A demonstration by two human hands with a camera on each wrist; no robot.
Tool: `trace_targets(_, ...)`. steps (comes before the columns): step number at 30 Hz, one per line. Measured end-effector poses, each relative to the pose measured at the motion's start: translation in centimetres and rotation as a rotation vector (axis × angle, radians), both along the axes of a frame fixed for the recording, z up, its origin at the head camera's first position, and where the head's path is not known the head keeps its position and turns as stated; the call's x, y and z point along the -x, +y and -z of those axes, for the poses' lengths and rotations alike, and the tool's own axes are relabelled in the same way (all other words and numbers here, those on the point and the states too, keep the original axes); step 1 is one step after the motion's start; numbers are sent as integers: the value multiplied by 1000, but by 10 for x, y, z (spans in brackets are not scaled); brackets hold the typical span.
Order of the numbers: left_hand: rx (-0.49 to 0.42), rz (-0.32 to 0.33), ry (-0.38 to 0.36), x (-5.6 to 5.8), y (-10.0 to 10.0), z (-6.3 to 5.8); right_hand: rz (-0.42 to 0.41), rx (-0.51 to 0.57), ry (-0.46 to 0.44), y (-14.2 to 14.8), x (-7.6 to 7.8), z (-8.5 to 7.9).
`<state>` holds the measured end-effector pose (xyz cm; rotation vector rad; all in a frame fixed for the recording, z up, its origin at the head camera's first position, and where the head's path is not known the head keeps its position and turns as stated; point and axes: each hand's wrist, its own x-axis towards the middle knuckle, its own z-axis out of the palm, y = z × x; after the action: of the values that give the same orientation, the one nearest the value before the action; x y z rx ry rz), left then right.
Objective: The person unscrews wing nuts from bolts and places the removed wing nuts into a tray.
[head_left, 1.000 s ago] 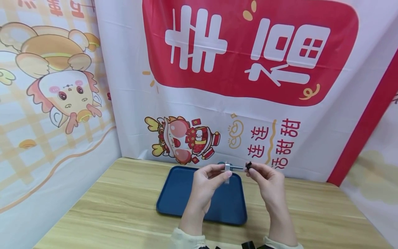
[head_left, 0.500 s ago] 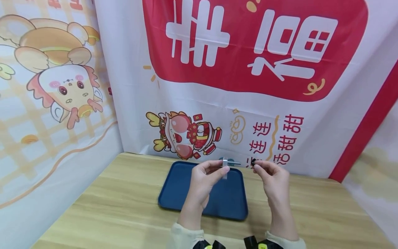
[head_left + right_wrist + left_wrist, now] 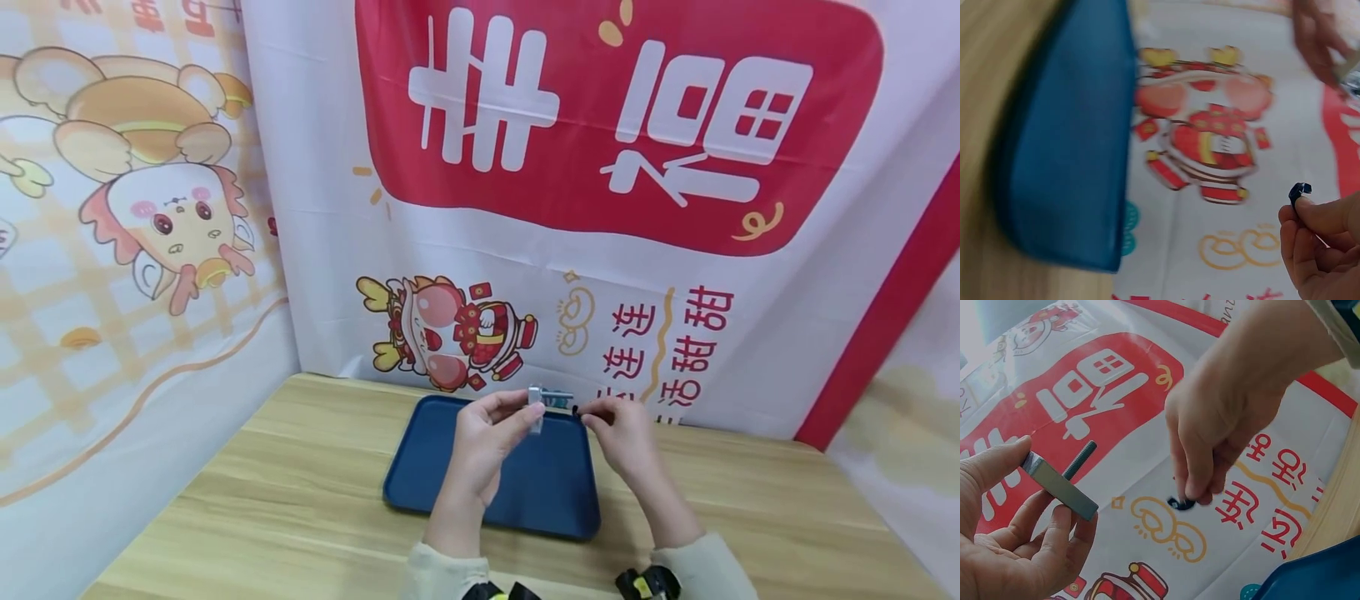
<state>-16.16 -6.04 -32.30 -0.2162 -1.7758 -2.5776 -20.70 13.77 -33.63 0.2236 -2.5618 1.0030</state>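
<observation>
Between thumb and fingers, my left hand holds a flat rectangular metal block by its edges. A threaded metal rod juts from the block's face, pointing right toward the other hand in the head view. My right hand pinches a small black part with a notch in its side, gripped between thumb and index finger. In the head view this part sits just right of the rod's free end and slightly lower, apart from it. The fingertips hide some of the black part.
A blue tray lies on the wooden table beneath and behind the hands. Behind the table hangs a white and red printed cloth, with another printed cloth on the left.
My right hand first drew away to the right, then came back left and lower with the black part, its wrist now more slanted. The left hand keeps its hold on the block.
</observation>
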Motion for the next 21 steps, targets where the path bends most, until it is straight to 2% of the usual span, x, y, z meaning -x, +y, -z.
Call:
trace_targets(5, 1, -5, -8, 1, -1, 1, -61, -103, -33, -8, 15, 14)
trace_targets(12, -1, -16, -15, 2, 0, 3, -155, -201, -68, -14, 26, 39)
trace_targets(21, 12, -11, -14, 3, 2, 4, -143, -293, -124, -20, 33, 64)
